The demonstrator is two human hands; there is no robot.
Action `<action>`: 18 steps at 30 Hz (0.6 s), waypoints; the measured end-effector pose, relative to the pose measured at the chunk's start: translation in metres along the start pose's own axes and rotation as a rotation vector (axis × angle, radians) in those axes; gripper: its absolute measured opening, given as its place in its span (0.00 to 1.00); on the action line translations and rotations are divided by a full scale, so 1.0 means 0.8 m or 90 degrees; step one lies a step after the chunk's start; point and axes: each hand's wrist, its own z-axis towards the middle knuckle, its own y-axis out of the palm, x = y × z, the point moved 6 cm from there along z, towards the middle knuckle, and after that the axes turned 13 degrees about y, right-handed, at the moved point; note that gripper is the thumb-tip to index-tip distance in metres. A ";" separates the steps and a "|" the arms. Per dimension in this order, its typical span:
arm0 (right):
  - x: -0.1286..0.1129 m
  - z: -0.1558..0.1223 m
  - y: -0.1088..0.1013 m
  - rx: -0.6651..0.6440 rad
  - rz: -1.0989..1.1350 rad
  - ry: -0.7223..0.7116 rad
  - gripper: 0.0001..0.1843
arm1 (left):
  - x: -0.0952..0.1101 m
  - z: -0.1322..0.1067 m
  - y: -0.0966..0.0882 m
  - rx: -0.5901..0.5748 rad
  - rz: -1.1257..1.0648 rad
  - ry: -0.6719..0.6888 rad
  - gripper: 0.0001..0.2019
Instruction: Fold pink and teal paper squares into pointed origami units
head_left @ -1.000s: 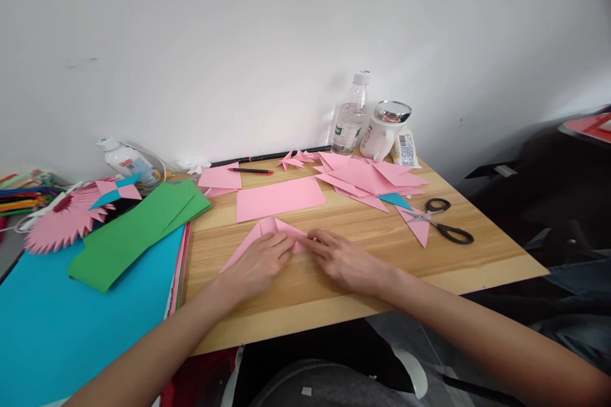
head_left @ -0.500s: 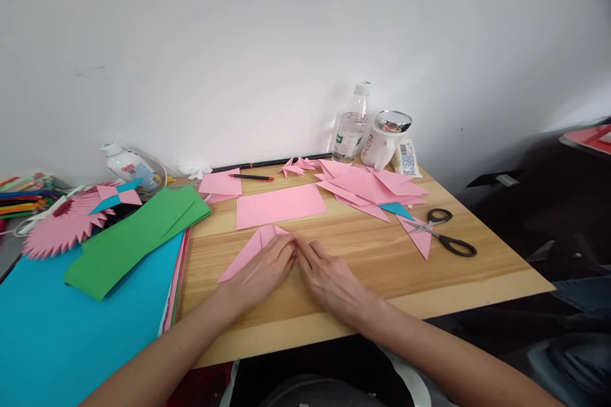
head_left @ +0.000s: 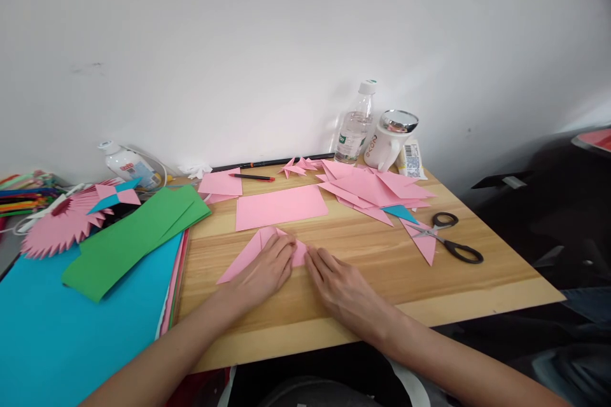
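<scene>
A folded pink paper (head_left: pixel 248 254) lies on the wooden table (head_left: pixel 382 267) in front of me. My left hand (head_left: pixel 265 270) rests flat on its right part, fingers stretched out and pressing down. My right hand (head_left: pixel 341 286) lies flat just right of it, fingertips touching the paper's right tip. Neither hand holds anything. Behind the fold lies a flat pink sheet (head_left: pixel 281 206).
A pile of pink triangles (head_left: pixel 372 187) with one blue piece, black scissors (head_left: pixel 451 241), a water bottle (head_left: pixel 354 124) and a white mug (head_left: pixel 389 137) sit at the back right. A red-and-black pen (head_left: pixel 251 177) lies behind. Green strips (head_left: pixel 133 235), blue sheets (head_left: pixel 71 324) and a pink fan (head_left: pixel 60 226) fill the left.
My right hand slid left along the fold until it met the left hand, then drew slightly right again. The left hand stays pressed on the paper. The view shifted a little.
</scene>
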 end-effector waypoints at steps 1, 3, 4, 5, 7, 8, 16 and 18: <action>0.002 -0.005 0.000 0.006 -0.003 -0.003 0.22 | 0.000 -0.002 0.002 -0.003 0.011 0.006 0.14; 0.005 -0.015 -0.001 0.020 -0.002 -0.014 0.24 | 0.000 -0.004 0.006 -0.009 0.034 0.018 0.15; 0.006 -0.021 -0.001 0.025 0.000 -0.020 0.25 | 0.001 -0.005 0.007 -0.012 0.045 0.025 0.15; 0.007 -0.027 -0.001 0.028 0.003 -0.026 0.26 | 0.001 -0.005 0.007 -0.014 0.056 0.031 0.15; 0.009 -0.038 0.000 0.021 0.007 -0.027 0.28 | 0.004 -0.004 0.004 -0.017 0.072 0.044 0.15; 0.010 -0.043 0.001 0.014 0.005 -0.023 0.29 | 0.005 -0.003 0.002 -0.017 0.074 0.046 0.15; 0.019 -0.047 -0.013 -0.042 0.043 0.048 0.23 | 0.007 0.001 -0.002 -0.035 0.047 0.045 0.16; 0.026 -0.039 -0.019 -0.058 0.078 0.094 0.22 | 0.007 0.000 -0.002 -0.048 0.026 0.042 0.17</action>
